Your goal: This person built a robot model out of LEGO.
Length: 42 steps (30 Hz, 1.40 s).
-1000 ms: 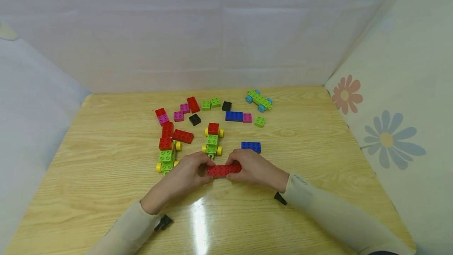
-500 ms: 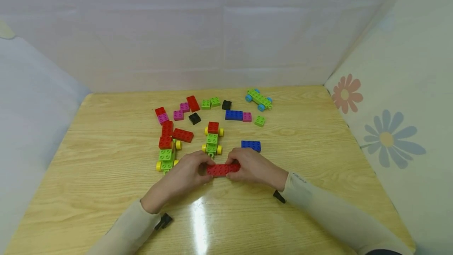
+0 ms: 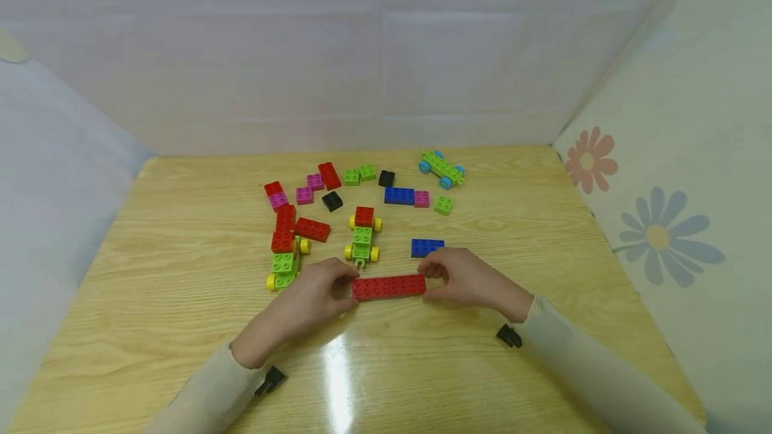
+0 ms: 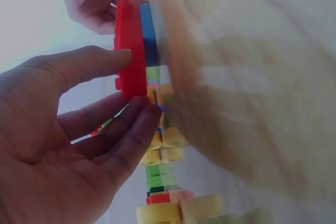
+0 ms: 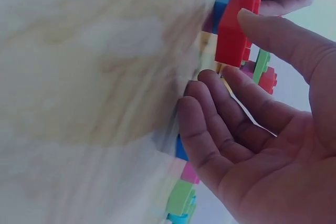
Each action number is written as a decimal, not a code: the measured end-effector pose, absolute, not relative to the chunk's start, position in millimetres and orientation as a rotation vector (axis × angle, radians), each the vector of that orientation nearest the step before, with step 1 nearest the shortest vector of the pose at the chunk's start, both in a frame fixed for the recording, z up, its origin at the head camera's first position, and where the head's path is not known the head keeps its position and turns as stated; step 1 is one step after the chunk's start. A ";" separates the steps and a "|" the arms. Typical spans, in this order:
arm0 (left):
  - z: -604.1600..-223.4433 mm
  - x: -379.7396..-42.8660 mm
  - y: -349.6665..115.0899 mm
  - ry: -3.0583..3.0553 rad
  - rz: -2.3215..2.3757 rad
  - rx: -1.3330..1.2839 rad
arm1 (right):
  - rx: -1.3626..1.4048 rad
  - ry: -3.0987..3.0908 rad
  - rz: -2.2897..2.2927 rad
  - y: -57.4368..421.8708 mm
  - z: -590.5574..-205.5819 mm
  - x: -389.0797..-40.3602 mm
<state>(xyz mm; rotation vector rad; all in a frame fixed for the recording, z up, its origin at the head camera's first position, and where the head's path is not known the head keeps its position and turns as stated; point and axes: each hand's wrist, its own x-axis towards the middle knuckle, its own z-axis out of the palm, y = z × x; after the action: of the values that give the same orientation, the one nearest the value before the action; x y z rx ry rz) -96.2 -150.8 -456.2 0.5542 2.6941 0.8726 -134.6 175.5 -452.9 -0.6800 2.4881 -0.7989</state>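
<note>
Two red toy bricks [image 3: 389,287] lie end to end in a row at the front middle. In both wrist views a blue brick [image 4: 149,35] shows beneath them. My left hand [image 3: 310,293] loosely pinches the row's left end, its thumb [image 4: 113,60] on the near side. My right hand [image 3: 470,280] is at the right end with relaxed, spread fingers; its thumb [image 5: 262,26] is at the brick's edge, and whether it touches is unclear. Behind stand a yellow-wheeled green car [image 3: 362,236] with a red brick on top and, left, another yellow-wheeled car [image 3: 283,262] carrying bricks.
A blue brick [image 3: 427,247] lies just behind my right hand. Farther back are a blue-wheeled green chassis [image 3: 442,167], a black brick [image 3: 332,201], a blue brick [image 3: 399,195], a red brick [image 3: 312,229] and several small pink and green bricks. A patterned wall [image 3: 657,119] borders the right side.
My right hand has slid right to the row's end, uncovering the right red brick. My left hand has shifted slightly left. The red row stays about where it was.
</note>
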 end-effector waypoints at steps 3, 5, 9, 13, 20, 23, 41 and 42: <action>-455.7 -95.4 -153.7 2.702 0.875 0.580 | -0.668 2.484 -0.825 180.1 -454.2 -132.9; -455.5 -95.3 -154.7 2.706 0.871 0.595 | -0.661 2.482 -0.844 180.5 -455.0 -131.7; -455.0 -94.4 -155.7 2.704 0.865 0.590 | -0.662 2.486 -0.863 178.0 -456.3 -130.5; -452.6 -93.0 -156.8 2.723 0.857 0.629 | -0.683 2.503 -0.847 174.3 -455.5 -130.5; -424.5 -94.5 -169.4 2.830 0.912 0.664 | -0.700 2.536 -0.919 162.9 -435.6 -142.1; -409.6 -105.0 -182.3 2.887 0.972 0.648 | -0.679 2.538 -1.005 152.2 -420.5 -154.8; -391.0 -190.2 -245.4 2.843 1.061 0.536 | -0.544 2.525 -1.223 90.1 -405.7 -209.6; -392.4 -192.5 -247.0 2.832 1.054 0.529 | -0.541 2.527 -1.221 88.2 -406.9 -210.2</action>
<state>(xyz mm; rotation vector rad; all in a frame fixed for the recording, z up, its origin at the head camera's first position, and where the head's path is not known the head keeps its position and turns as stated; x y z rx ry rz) -192.5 -247.0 -392.4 0.5290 2.8325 1.0537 -210.2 88.2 -406.9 -0.5414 2.5270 -1.2207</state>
